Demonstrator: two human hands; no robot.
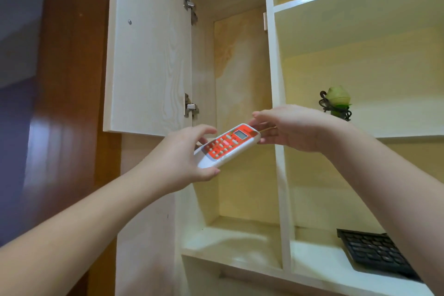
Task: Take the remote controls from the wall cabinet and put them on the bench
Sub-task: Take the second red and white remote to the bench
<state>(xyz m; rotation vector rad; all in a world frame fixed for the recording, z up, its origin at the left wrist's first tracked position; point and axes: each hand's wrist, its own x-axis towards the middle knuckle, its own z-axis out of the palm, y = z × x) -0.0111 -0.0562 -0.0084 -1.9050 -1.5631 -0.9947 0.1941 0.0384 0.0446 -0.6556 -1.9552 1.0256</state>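
The fingers (206,131) of the left hand (185,156) curl around the near end of the remote control (228,144), thumb under, holding it. The right hand (286,127) pinches its far end. The remote is up in the air, just in front of the open wall cabinet (269,55), below the door (146,43). It looks light, hard and smooth, so it might slip. Holding its long sides seems safest. The desk is not in sight.

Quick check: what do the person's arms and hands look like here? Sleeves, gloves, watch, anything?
Both forearms are bare as far as the frame shows: no sleeves in view. The left hand and right hand wear no gloves. No watch, bracelet or ring is visible, and no markings.
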